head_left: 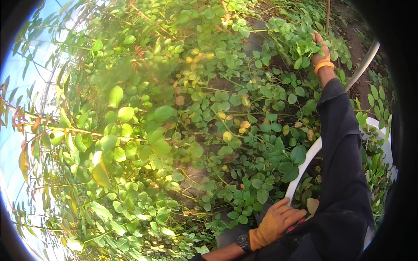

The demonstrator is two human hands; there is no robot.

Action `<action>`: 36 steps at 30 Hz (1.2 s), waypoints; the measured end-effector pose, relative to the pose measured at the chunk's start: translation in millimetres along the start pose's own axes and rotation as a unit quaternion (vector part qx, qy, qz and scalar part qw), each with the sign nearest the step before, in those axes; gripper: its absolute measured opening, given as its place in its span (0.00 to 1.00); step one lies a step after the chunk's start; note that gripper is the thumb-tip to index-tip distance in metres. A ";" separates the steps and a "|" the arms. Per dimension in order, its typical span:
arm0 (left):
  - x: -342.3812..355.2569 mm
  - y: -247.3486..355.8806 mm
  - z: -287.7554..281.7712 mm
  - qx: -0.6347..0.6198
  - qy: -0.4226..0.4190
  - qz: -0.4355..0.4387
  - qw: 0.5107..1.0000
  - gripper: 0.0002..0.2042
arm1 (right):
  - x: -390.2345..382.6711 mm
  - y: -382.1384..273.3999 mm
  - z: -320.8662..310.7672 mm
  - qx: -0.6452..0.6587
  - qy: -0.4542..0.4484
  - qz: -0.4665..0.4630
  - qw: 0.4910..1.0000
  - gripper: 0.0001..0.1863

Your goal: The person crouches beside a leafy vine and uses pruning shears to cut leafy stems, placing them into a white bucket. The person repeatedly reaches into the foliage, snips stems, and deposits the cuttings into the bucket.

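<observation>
Handling the rose-like leafy shoot (298,42): far right of the scene, and those thin leaflets call, I'd judge, for a light hold low on the stem, wary of possible thorns;
Shoot's line: leaves fan left and near from the right hand (321,51); long axis looks roughly left to right, though foliage hides the stem;
Right-hand fingers: bent, close together, against the leaves; tips partly covered, so whether they clamp a stem, I cannot tell;
Left hand (279,222): near, right of centre, beside the white tub (303,166); fingers curled together over a small red-and-dark object (296,225), grip unclear;
Tub: under the dark sleeve (342,143), greenery (378,161) inside
</observation>
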State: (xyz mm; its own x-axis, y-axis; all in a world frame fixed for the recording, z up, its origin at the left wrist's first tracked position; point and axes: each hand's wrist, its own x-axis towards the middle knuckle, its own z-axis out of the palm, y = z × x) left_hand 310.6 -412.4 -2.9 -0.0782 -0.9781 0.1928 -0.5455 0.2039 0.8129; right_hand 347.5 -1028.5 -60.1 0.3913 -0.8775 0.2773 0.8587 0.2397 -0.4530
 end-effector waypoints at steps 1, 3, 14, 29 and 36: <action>15.6 3.2 -19.9 0.028 -0.018 -0.002 0.999 0.21 | 7.6 -2.0 5.1 0.018 -0.127 0.001 0.992 0.07; 51.4 7.7 -41.1 0.018 -0.076 -0.010 0.997 0.21 | 13.3 -10.3 10.1 -0.137 -0.095 -0.016 0.986 0.06; 157.5 -36.8 -170.4 -0.361 0.133 -0.229 0.894 0.23 | 27.9 -18.8 4.1 0.109 -0.021 0.101 0.989 0.14; 428.6 -212.0 -248.7 0.692 -0.315 0.005 0.649 0.14 | 26.9 -29.2 37.8 0.167 -0.175 0.129 0.962 0.14; 435.3 -226.1 -251.4 0.580 -0.260 0.004 0.772 0.15 | 20.0 -32.2 41.5 0.078 -0.056 0.110 0.989 0.12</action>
State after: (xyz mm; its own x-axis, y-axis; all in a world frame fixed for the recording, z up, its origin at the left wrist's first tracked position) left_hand 609.7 -873.8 35.4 -0.2458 -0.9231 -0.2959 -0.8998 0.3308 -0.2845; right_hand 341.4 -1036.5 -4.8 0.6015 -0.7471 0.2829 0.7855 0.4888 -0.3795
